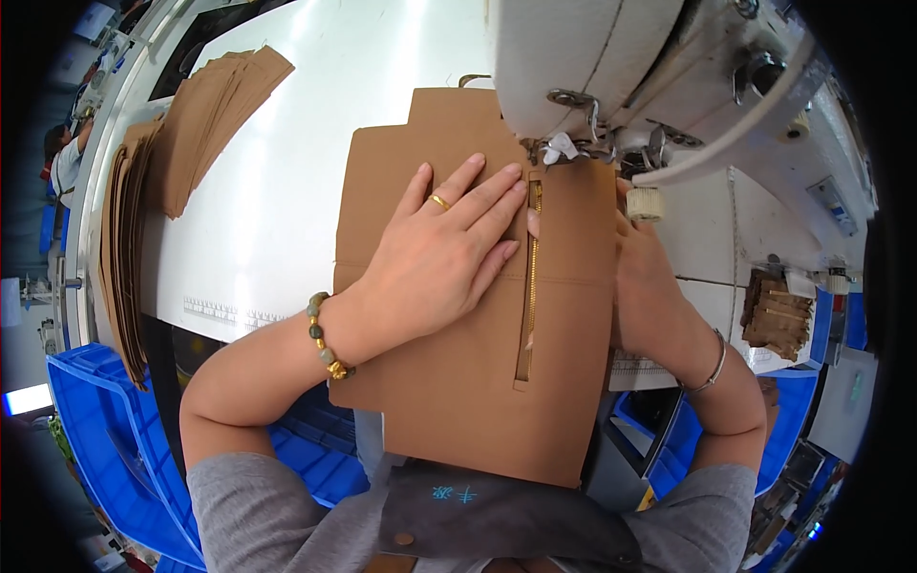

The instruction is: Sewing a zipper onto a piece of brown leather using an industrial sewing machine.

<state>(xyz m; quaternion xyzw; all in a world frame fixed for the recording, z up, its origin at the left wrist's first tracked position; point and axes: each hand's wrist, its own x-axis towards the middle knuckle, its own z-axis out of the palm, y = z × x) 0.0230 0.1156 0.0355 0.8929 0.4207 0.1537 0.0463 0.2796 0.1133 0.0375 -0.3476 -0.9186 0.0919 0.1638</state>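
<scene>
Pressing one brown panel [458, 372] (one zipper [532, 277]), two hands

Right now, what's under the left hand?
The left hand lies flat, fingers spread, on the brown panel, just left of its gold zipper. The panel rests on the white machine table. The patch of panel beneath the palm is covered.

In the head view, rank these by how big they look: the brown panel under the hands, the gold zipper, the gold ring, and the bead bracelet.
1. Brown panel, by far the largest.
2. Gold zipper, long but thin.
3. Bead bracelet on the left hand.
4. Gold ring, smallest.
</scene>
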